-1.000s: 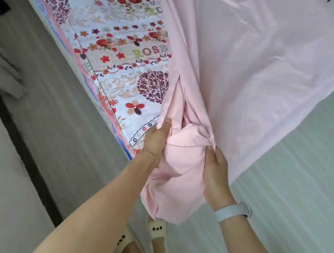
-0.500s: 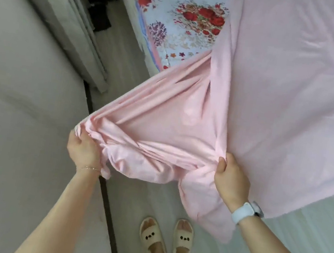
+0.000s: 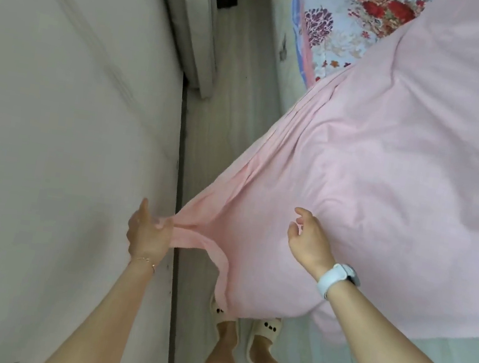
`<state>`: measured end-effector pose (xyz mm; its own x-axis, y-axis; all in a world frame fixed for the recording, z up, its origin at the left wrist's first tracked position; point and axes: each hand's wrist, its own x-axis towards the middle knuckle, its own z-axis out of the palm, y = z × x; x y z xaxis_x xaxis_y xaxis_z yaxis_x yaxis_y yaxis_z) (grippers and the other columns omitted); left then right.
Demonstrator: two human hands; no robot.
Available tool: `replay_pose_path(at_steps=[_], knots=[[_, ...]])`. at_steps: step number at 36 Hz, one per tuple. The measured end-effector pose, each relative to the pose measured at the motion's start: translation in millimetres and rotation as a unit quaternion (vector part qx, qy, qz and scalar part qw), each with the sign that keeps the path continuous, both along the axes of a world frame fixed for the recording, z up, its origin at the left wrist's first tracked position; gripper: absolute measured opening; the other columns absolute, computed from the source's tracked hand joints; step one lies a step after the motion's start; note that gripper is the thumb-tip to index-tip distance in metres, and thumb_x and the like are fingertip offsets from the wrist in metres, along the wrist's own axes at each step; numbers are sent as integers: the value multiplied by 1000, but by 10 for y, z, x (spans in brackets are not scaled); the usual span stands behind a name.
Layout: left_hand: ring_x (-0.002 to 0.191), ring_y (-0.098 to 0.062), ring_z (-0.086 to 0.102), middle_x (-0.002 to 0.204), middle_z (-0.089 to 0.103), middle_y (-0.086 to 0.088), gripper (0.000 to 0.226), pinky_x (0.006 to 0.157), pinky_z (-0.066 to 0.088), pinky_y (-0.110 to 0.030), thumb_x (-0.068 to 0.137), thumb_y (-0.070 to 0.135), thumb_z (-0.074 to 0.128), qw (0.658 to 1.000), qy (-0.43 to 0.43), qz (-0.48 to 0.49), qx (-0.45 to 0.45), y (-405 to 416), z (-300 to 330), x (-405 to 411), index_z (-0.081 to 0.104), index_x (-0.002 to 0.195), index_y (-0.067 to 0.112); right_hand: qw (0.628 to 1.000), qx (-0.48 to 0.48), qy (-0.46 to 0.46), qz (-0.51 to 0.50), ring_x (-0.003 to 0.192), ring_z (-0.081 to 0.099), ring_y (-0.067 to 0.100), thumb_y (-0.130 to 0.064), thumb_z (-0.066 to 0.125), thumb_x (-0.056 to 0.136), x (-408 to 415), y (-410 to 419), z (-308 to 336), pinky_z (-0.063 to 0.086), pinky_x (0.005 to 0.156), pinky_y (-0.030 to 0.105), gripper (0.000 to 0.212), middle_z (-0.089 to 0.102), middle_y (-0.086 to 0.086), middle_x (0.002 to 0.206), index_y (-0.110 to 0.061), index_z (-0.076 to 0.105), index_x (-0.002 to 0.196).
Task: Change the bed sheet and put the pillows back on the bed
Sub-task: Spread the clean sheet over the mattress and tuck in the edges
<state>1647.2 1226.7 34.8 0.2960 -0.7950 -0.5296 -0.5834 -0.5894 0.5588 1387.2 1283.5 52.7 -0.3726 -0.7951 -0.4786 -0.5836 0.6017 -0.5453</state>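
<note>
Pink sheet (image 3: 370,184) soft, light, billowing over bed (image 3: 339,32), corner off bed's near edge. Left hand (image 3: 148,230) pinches bunched corner; right hand (image 3: 310,240) loose, fingers apart, above cloth. Best hold: hem corners.

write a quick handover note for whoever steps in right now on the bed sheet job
Left hand: grips a bunched corner of the pink sheet, pulled out toward the wall.
Right hand: open, fingers loosely curled just above the sheet, holding nothing.
Sheet: spread over most of the bed; the floral mattress is uncovered at the far left corner.
Done: sheet laid across.
Left: cover that corner, straighten and tuck the edges, put the pillows back (none in view).
</note>
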Motion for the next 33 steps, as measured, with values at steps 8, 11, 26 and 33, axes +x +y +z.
replay_pose_path(at_steps=[8, 11, 26, 33], knots=[[139, -24, 27, 153, 22, -10, 61, 114, 23, -36, 96, 22, 49, 996, 81, -23, 4, 145, -28, -149, 19, 149, 16, 999, 47, 19, 1, 127, 42, 29, -14, 41, 96, -160, 190, -101, 33, 103, 33, 44, 46, 14, 137, -10, 38, 140], [139, -23, 27, 152, 27, -10, 58, 114, 22, -33, 95, 19, 50, 992, 97, -71, 21, 219, -93, -315, 24, 147, 12, 997, 55, 48, 8, 128, 40, 29, -13, 42, 94, -261, 285, -187, 34, 104, 35, 45, 47, 14, 137, -10, 39, 139], [120, -21, 49, 138, 47, -4, 49, 94, 36, -22, 94, 21, 53, 938, 170, -278, 114, 1010, -644, -1726, 36, 141, 21, 908, 136, 339, 204, 102, 49, 28, -29, 69, 80, -1029, 798, -846, 39, 75, 37, 32, 53, 5, 108, -18, 61, 108], [124, -17, 45, 142, 41, 0, 55, 95, 34, -20, 92, 21, 57, 925, 150, -331, 112, 1455, -885, -2221, 35, 141, 20, 961, -20, 213, 175, 106, 47, 28, -22, 53, 91, -1279, 962, -925, 32, 84, 37, 14, 57, 3, 101, -14, 64, 91]])
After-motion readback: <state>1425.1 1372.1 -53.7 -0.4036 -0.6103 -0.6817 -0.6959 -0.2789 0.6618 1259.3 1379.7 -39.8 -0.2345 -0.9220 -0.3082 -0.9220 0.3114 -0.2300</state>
